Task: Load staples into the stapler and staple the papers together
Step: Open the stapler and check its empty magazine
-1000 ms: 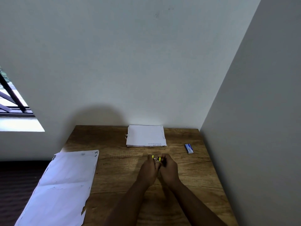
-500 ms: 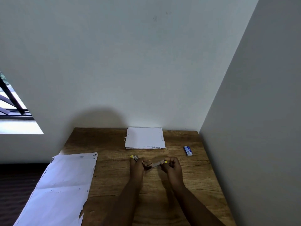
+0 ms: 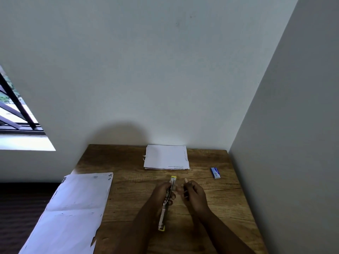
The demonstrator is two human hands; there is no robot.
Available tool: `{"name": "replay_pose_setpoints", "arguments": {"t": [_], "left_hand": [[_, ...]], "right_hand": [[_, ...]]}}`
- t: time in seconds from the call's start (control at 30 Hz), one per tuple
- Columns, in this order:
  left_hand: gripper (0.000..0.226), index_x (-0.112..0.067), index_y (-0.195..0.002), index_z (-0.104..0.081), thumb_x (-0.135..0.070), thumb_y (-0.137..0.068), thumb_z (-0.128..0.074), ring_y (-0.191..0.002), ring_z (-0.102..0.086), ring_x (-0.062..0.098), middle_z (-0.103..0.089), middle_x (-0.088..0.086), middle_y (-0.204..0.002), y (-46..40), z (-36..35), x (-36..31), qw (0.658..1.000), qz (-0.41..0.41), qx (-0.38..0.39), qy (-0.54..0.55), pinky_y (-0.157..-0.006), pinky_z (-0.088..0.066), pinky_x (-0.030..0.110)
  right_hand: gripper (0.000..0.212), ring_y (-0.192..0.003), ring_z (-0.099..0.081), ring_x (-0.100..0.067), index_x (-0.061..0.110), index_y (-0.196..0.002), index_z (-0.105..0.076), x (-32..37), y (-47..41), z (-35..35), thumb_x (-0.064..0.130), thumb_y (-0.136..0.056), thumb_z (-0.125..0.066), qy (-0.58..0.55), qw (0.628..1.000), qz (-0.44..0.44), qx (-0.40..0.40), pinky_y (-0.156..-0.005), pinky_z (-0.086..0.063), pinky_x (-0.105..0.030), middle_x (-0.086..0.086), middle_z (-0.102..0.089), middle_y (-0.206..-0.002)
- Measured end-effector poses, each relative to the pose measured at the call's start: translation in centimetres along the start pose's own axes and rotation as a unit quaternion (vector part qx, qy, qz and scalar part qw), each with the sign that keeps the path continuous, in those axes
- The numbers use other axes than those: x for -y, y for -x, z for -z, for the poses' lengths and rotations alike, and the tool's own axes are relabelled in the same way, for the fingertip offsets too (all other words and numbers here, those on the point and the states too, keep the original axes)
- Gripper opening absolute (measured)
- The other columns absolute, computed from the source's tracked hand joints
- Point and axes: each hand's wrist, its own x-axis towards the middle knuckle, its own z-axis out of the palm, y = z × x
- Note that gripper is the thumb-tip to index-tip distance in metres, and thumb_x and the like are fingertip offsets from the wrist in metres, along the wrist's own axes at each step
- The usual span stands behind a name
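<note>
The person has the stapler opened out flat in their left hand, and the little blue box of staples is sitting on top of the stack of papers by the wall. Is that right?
Not quite. In the head view the small blue box lies on the bare wooden table, off to the right of the paper stack and apart from it. The rest holds: the left hand holds the stapler opened out flat.

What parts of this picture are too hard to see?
- Head view: the yellow-tipped metal stapler, opened out flat; whether staples sit inside is too small to tell.
- The right hand: its curled fingers hide whatever it pinches.
- The small blue box: its label is too small.
</note>
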Motion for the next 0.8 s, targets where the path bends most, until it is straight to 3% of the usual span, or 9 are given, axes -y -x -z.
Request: {"name": "replay_pose_setpoints", "arguments": {"t": [0.1, 0.23, 0.33, 0.43, 0.57, 0.7, 0.8], "left_hand": [[0.036, -0.006, -0.087, -0.06, -0.031, -0.1, -0.038, -0.035, -0.039, 0.008, -0.064, 0.006, -0.064, -0.2, -0.2, -0.1, 0.997, 0.012, 0.027, -0.065, -0.035, -0.025, 0.011], [0.045, -0.006, -0.084, -0.061, -0.041, -0.099, -0.038, -0.034, -0.036, 0.007, -0.064, 0.007, -0.064, -0.2, -0.3, 0.3, 0.993, 0.004, 0.06, -0.101, -0.035, -0.022, 0.011], [0.046, -0.006, -0.079, -0.064, -0.041, -0.098, -0.04, -0.035, -0.038, 0.007, -0.065, 0.005, -0.062, -0.1, -0.1, 0.5, 0.99, 0.003, 0.063, -0.125, -0.035, -0.023, 0.012], [0.042, -0.006, -0.082, -0.064, -0.035, -0.098, -0.039, -0.037, -0.04, 0.008, -0.067, 0.007, -0.067, 0.3, -0.3, 0.4, 0.987, 0.004, 0.067, -0.146, -0.037, -0.025, 0.013], [0.028, -0.007, -0.1, -0.058, -0.021, -0.097, -0.033, -0.042, -0.042, 0.008, -0.062, 0.009, -0.075, 0.9, -0.8, 0.5, 0.991, 0.026, 0.112, -0.062, -0.035, -0.028, 0.014], [0.029, -0.01, -0.12, -0.045, -0.012, -0.096, -0.029, -0.054, -0.045, 0.013, -0.056, 0.013, -0.089, 1.4, -1.3, 0.3, 0.992, 0.012, 0.128, -0.005, -0.043, -0.033, 0.02], [0.026, -0.012, -0.107, -0.058, -0.021, -0.095, -0.037, -0.062, -0.052, 0.014, -0.059, 0.011, -0.094, 1.7, -1.4, 0.7, 0.991, -0.011, 0.127, -0.032, -0.052, -0.04, 0.023]], "right_hand": [[0.023, -0.055, -0.06, -0.01, 0.015, -0.074, -0.067, 0.6, -0.4, -0.4, 0.029, -0.091, -0.06, -0.005, 1.0, 0.018, 0.005, -0.05, -0.049, -0.018, 0.001, -0.066, -0.061], [0.011, -0.048, -0.054, -0.02, 0.014, -0.078, -0.067, 0.8, -0.5, -0.9, 0.02, -0.087, -0.066, -0.02, 0.999, 0.009, 0.034, -0.045, -0.044, -0.027, -0.016, -0.059, -0.065], [0.005, -0.046, -0.055, -0.018, 0.009, -0.085, -0.065, 0.3, -0.7, -0.8, 0.013, -0.085, -0.068, 0.005, 1.0, 0.0, 0.018, -0.045, -0.044, -0.026, -0.016, -0.062, -0.071], [0.008, -0.043, -0.054, -0.019, 0.01, -0.078, -0.065, 0.2, -0.6, -0.7, 0.006, -0.086, -0.066, -0.008, 1.0, -0.018, 0.017, -0.042, -0.042, -0.026, -0.013, -0.065, -0.066], [0.014, -0.052, -0.061, -0.015, 0.007, -0.074, -0.067, 0.5, -0.7, -0.4, 0.001, -0.086, -0.061, -0.033, 0.999, -0.039, -0.005, -0.046, -0.047, -0.027, -0.009, -0.069, -0.064], [0.012, -0.049, -0.064, -0.003, 0.002, -0.079, -0.069, 0.6, -1.0, -0.1, 0.001, -0.087, -0.06, -0.025, 0.999, -0.033, -0.029, -0.043, -0.047, -0.015, -0.004, -0.07, -0.066], [0.013, -0.05, -0.064, -0.002, 0.007, -0.077, -0.069, 0.5, -1.2, 0.2, 0.004, -0.087, -0.061, -0.009, 0.998, -0.031, -0.047, -0.046, -0.049, -0.014, -0.004, -0.069, -0.068]]}}
